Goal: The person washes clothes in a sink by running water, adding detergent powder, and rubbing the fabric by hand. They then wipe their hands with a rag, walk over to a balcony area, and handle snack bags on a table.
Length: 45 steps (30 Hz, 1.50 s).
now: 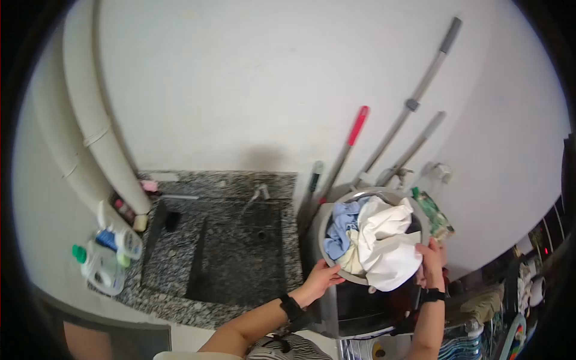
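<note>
White wall; speckled stone sink

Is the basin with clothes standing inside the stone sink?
No, the left hand and right hand hold the basin beside the sink.

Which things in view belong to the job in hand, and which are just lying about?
In the job:
- basin, held by the left hand and right hand
- white cloth, blue cloth and cream cloth in it

Apparently just about:
- green-capped bottle, by the sink
- red-handled pole, against the wall
- green pack, beside the basin
</note>
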Tool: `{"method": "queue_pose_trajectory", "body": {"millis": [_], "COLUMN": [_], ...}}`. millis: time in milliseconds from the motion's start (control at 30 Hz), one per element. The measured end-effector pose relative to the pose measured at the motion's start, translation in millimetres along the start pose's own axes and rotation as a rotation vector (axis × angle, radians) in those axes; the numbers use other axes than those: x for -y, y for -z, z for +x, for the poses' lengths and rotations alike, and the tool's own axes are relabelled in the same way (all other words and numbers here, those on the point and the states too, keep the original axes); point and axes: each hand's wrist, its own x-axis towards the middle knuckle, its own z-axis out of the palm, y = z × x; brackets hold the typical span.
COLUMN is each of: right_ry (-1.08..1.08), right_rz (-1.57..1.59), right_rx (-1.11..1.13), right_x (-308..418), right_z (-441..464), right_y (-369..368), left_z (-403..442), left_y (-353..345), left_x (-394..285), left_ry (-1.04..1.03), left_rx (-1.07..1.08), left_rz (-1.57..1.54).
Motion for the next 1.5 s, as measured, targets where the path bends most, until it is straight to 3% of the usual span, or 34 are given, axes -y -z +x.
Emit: {"method": "queue_pose_trajectory", "body": {"millis": [33,100,167,300,367,400,500,567,600,700,767,833,967,1100,1200,1267,1300,1367,1433,1500], "right_ry": [0.039,0.001,0.112,0.243,0.277,0.309,0.464,0.572,0.584,0.738,0.723,0.626,0.525,0.244,0.006,-0.001,0.01,0.01,-0.012,0.055], "right_rz": [0.139,0.081,0.068,-0.204,-0.614,-0.677,-0.898,-0.921,-0.976,-0.987,-1.025,-1.102,-1.029,-0.528,-0.199,-0.049,0.086,0.08,0.254,0.045], "right_rx": [-0.003,0.051,0.076,0.235,0.281,0.344,0.474,0.563,0.594,0.554,0.517,0.459,0.372,0.284,0.181,0.056,-0.061,-0.145,-0.098,-0.298], "right_x": [9,40,58,65,80,88,90,87,92,98,123,142,145,108,95,57,37,1,-18,-13], "right_z": [-4,-17,-30,-36,-49,-56,-71,-81,-90,-91,-97,-102,-90,-59,-65,-61,-58,-60,-78,-107], "right_y": [-19,-55,-95,-183,-245,-280,-358,-392,-405,-417,-413,-405,-361,-274,-213,-181,-156,-115,-90,-76], "left_z": [-7,-23,-47,-94,-114,-127,-151,-145,-141,-132,-121,-115,-121,-129,-116,-97,-85,-67,-50,-31], "left_y": [9,31,51,91,103,112,132,133,137,131,135,134,122,118,110,93,96,70,61,37], "left_x": [-3,-4,-8,-2,6,10,20,25,33,28,34,33,12,-14,-38,-53,-57,-68,-73,-74], "left_ry": [0.025,0.059,0.063,0.143,0.279,0.277,0.26,0.529,0.524,0.542,0.611,0.578,0.61,0.546,0.355,0.289,0.302,0.207,0.254,0.213], "left_rx": [-0.026,-0.008,0.012,-0.062,-0.202,-0.2,0.116,-0.04,0.106,0.172,0.134,0.28,0.153,0.043,0.021,-0.011,0.096,0.106,0.038,-0.014], "left_rz": [-0.018,-0.09,-0.144,-0.285,-0.592,-0.599,-0.376,-1.074,-1.204,-1.19,-1.214,-1.151,-0.917,-0.746,-0.495,-0.399,-0.393,-0.251,-0.065,0.096]}}
